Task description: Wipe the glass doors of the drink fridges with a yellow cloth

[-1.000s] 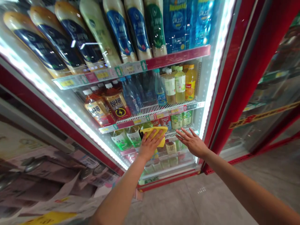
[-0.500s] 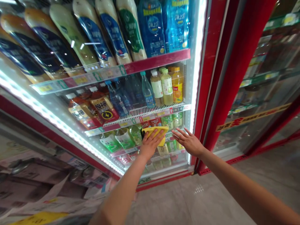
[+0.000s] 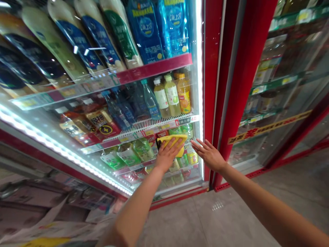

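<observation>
My left hand (image 3: pixel 168 152) presses a folded yellow cloth (image 3: pixel 183 140) with a dark edge flat against the glass door (image 3: pixel 180 183) of a lit drinks cooler. The fingers lie over the cloth and pin it to the pane. To the right, my right hand (image 3: pixel 209 154) is open, fingers spread and holding nothing, near the door's right side. Whether its fingertips touch the glass I cannot tell. Behind the pane, an orange drink bottle (image 3: pixel 184 94) and pale green bottles (image 3: pixel 172 97) stand on the shelf above the cloth.
A red door frame (image 3: pixel 233 85) runs along the right, with another glass-fronted cooler (image 3: pixel 272 92) beyond it. Pinkish packs (image 3: pixel 23 195) are stacked at lower left, close to my left arm. Below lies the grey tiled floor (image 3: pixel 190 223).
The view has turned right, so the cooler sits further left in the picture. My left hand and the cloth have slid right across the glass; my right hand has shifted right too.
</observation>
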The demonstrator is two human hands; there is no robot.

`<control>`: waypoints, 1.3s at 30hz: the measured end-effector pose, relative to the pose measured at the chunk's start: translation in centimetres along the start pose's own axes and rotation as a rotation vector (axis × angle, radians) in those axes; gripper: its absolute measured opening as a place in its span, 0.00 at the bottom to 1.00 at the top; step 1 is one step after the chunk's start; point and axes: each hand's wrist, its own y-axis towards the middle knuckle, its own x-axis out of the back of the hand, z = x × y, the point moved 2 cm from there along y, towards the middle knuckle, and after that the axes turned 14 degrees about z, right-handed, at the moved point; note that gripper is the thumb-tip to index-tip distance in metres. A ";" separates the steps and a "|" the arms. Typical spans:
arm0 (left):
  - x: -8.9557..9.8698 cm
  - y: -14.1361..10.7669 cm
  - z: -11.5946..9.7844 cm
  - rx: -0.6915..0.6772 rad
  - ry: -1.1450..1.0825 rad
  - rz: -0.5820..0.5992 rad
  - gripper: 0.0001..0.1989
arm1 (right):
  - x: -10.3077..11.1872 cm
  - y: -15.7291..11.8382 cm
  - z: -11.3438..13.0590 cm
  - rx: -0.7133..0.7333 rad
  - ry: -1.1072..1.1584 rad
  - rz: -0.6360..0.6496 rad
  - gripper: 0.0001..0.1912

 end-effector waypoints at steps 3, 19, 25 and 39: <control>-1.5 -1.9 -0.7 -0.151 0.044 0.022 0.36 | -0.2 -0.5 -0.8 -0.047 0.005 0.015 0.38; -0.2 6.0 -4.1 -0.201 -0.037 -0.026 0.39 | -3.3 -3.6 -2.2 -0.272 0.036 0.020 0.35; 3.0 12.2 -5.2 -0.102 -0.141 -0.053 0.39 | -4.0 -3.9 -2.5 -0.268 0.050 0.008 0.33; 2.0 13.8 -8.4 -0.180 -0.080 -0.056 0.35 | -7.1 -5.0 -2.3 -0.277 0.163 0.066 0.24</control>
